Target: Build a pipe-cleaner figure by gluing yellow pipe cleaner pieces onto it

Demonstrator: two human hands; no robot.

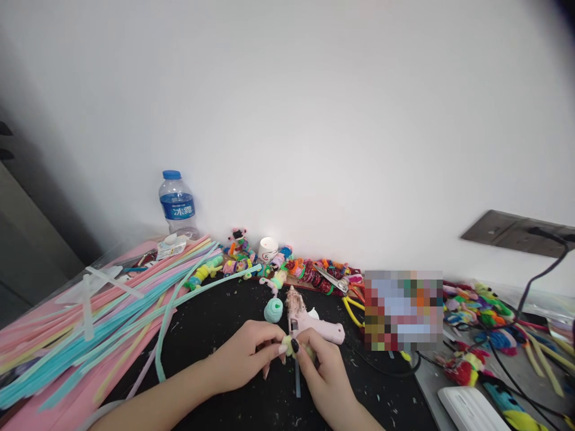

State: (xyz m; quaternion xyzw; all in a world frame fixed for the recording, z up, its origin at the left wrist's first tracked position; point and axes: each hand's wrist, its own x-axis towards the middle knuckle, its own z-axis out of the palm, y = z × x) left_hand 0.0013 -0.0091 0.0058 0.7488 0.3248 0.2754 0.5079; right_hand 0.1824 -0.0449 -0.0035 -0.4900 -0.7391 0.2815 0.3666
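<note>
Both hands meet over the black work surface around a small pale yellow-green pipe cleaner piece. My left hand pinches its left side between thumb and fingers. From the other side, my right hand, with a dark thumbnail, is closed on the same piece; its fingers hide part of it. Just beyond lies a pale pink glue gun on its side, its nozzle end stained brown. A translucent glue stick shows below the hands. Left of the nozzle sits a mint-green coiled pipe cleaner shape.
Loose pastel pipe cleaners spread across the left. A water bottle and white cup stand by the wall. Scissors lie among colourful pipe cleaner figures. A black cable hangs from the wall socket at right.
</note>
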